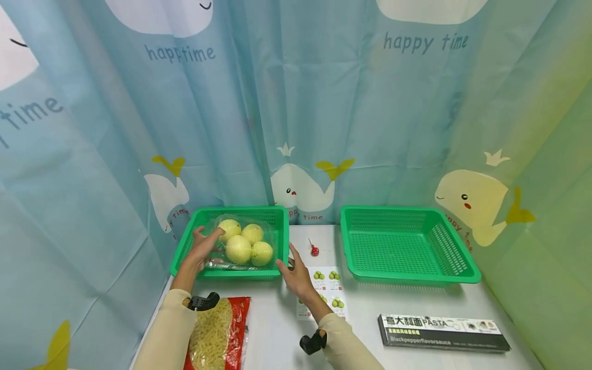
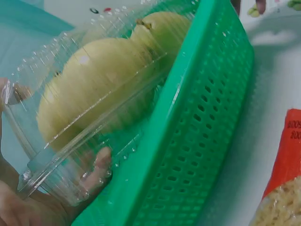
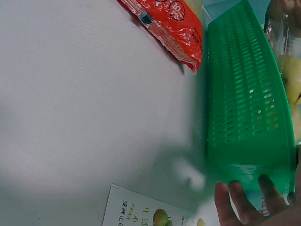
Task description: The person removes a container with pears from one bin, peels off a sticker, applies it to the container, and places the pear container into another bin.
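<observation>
A clear plastic clamshell box [image 2: 56, 169] holds several pale yellow-green pears [image 1: 238, 250]. It lies within the left green basket [image 1: 240, 274], its near part close to the rim. My left hand [image 1: 203, 251] grips the left end of this box, with a thumb and fingers around its edge in the left wrist view. At the basket's front right corner is my right hand [image 1: 298, 277]. Its thumb lies at the rim and its spread fingers [image 3: 237, 200] are against the outer end wall.
A second green basket [image 1: 393, 252] stands to the right. Nearby are a red lollipop [image 1: 315, 251], a sheet of pear-printed labels [image 1: 330, 288], a red-edged pasta bag [image 1: 217, 329] and a black pasta box [image 1: 444, 333]. Blue curtains [image 1: 314, 103] hang behind the table.
</observation>
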Motion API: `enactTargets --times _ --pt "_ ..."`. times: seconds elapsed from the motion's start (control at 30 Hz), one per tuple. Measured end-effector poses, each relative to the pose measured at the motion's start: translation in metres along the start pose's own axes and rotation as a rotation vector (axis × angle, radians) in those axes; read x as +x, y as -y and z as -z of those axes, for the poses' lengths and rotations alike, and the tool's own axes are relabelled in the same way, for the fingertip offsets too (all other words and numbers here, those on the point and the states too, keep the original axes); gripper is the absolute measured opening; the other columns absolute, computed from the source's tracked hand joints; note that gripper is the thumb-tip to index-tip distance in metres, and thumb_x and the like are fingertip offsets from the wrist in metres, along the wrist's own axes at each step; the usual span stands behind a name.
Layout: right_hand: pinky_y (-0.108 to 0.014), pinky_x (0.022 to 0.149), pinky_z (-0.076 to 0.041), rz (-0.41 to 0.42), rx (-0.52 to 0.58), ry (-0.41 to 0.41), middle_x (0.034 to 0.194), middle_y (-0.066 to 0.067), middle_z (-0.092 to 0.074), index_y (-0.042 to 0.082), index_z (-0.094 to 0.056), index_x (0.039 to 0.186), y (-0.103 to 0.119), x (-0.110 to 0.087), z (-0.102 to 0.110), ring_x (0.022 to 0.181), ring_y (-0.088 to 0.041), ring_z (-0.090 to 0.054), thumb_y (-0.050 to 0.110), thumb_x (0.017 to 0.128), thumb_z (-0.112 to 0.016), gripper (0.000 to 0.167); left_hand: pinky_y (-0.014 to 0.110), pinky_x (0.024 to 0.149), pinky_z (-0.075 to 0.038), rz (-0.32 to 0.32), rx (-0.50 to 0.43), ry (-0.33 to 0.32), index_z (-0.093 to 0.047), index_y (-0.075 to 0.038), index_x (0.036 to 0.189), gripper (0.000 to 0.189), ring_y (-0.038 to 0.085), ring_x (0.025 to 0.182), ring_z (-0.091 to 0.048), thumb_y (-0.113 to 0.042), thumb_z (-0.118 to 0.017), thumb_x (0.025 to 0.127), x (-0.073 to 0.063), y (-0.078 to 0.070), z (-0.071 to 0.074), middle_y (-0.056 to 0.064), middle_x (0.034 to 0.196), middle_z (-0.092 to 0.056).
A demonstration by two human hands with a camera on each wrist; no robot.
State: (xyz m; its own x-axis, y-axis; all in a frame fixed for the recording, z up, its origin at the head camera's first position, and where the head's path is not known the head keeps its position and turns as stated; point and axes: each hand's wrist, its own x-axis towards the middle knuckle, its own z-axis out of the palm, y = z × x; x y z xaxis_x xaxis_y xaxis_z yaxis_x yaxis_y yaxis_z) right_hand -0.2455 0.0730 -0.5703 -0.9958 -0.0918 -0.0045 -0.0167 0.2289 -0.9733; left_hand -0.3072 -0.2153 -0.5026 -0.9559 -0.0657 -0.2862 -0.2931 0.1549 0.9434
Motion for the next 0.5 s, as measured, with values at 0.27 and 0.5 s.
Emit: enactTargets --times 0.27,0.5 --pt "-0.059 0.105 -0.054 -0.035 -0.017 0.043 0.154 -0.034 -0.049 0.01 -0.022 0.17 -0.001 -0.001 0.003 0.136 -0.05 -0.057 0.038 0.112 -0.056 0.072 0.038 0.071 -0.066 -0.038 -0.196 -0.074 0.002 -0.02 0.17 0.093 0.025 0.11 -0.067 -0.04 -0.061 0.104 -0.032 0.008 0.006 0.026 0.162 -0.037" --pt "-0.056 0.098 -0.056 -0.083 -0.077 0.104 0.15 -0.026 -0.058 0.004 -0.038 0.164 -0.005 -0.004 0.005 0.131 -0.044 -0.061 0.051 0.114 -0.04 0.068 0.032 0.073 -0.065 -0.055 -0.287 -0.114 0.0 -0.025 0.17 0.087 0.011 0.099 -0.068 -0.04 -0.057 0.107 -0.064 0.019 0.015 0.021 0.157 -0.039"
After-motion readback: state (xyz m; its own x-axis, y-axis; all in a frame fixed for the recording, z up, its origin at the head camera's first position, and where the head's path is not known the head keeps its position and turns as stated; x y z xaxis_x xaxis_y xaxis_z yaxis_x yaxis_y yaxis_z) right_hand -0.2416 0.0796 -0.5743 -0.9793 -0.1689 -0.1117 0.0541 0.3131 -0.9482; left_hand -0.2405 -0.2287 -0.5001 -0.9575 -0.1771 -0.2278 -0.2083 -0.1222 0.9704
